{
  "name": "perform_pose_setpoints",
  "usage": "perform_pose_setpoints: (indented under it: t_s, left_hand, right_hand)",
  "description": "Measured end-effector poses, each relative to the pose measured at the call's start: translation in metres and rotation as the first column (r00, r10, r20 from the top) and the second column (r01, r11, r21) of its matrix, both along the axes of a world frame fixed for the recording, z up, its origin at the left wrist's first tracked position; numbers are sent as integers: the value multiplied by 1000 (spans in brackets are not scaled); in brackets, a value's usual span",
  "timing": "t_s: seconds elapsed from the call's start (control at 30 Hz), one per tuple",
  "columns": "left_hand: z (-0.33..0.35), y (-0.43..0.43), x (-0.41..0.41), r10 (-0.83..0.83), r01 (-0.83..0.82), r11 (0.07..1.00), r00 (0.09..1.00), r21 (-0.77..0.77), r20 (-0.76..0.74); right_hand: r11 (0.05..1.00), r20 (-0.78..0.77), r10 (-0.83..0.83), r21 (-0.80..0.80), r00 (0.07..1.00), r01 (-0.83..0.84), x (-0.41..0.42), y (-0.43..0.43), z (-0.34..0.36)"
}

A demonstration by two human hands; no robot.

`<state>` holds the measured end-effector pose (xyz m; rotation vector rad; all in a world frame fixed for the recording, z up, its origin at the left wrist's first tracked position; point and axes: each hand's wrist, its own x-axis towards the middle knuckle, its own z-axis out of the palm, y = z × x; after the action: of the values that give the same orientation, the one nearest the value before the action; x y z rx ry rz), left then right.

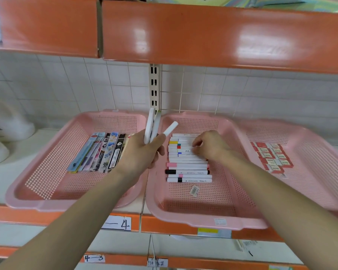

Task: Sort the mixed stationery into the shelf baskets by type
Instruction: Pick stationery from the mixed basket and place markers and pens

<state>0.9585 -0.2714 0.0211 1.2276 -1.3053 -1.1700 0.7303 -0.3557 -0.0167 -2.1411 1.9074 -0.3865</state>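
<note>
Middle basket (183, 219), near rim to far wall. The marker row (187, 168) is lying side by side on its floor. Over the row's far end the right hand (211, 146) is resting curled fingertips on the barrels; whether it is pinching one cannot be told. At the basket's left edge the left hand (142, 152) is gripping three white markers (150, 123) by their lower ends. These are probably going to handle as light, stiff and slippery, so a mid-barrel pinch is looking safest.
</note>
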Motion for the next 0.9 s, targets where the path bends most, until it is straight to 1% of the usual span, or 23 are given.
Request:
perform_pose_setpoints:
  t_s: [0.03,0.1,0.17,0.2,0.23,0.3,0.4,0.47,0.53,0.63,0.7,0.8,0.87,0.9]
  left_hand:
    - [0,0,0,1,-1,1000,1000,0,-3]
    - [2,1,1,5,-5,1000,1000,-2,4]
    - [2,1,1,4,-4,1000,999,-2,31]
    - [2,2,0,-1,1,1000,999,-3,52]
    - [2,2,-1,-6,7,1000,997,-3,74]
    - [1,2,-3,-18,18,1000,994,2,110]
    - [-1,4,-7,-37,36,999,991,12,131]
    - [-2,4,-8,-45,44,999,991,8,126]
    - [-4,4,-8,-46,46,999,991,8,122]
    - [-4,2,-4,-14,13,1000,994,5,108]
    - [-4,1,-1,58,-59,998,995,7,79]
    - [-5,0,7,157,-160,987,977,9,146]
    - [-6,2,10,161,-166,986,971,12,174]
    - [-7,3,11,152,-157,988,970,13,190]
  right_hand:
    - [1000,29,0,-30,1000,1,1,2,4]
    - [987,135,31,-158,990,-9,3,8,17]
    - [959,254,116,-282,960,-41,6,19,32]
    - [946,294,177,-314,939,-80,8,25,39]
    - [934,297,239,-332,925,-135,9,31,45]
    - [906,224,337,-341,915,-250,12,41,53]
    - [885,135,416,-289,899,-366,16,50,52]
    - [869,136,451,-290,882,-400,16,54,47]
    - [851,158,471,-343,868,-399,13,57,43]
    - [841,139,454,-394,880,-372,7,58,37]
    - [851,143,412,-413,900,-324,0,56,34]
    - [892,185,307,-397,934,-214,-15,44,29]
    - [917,217,229,-375,949,-136,-23,31,23]
    - [925,207,192,-364,959,-107,-26,23,21]
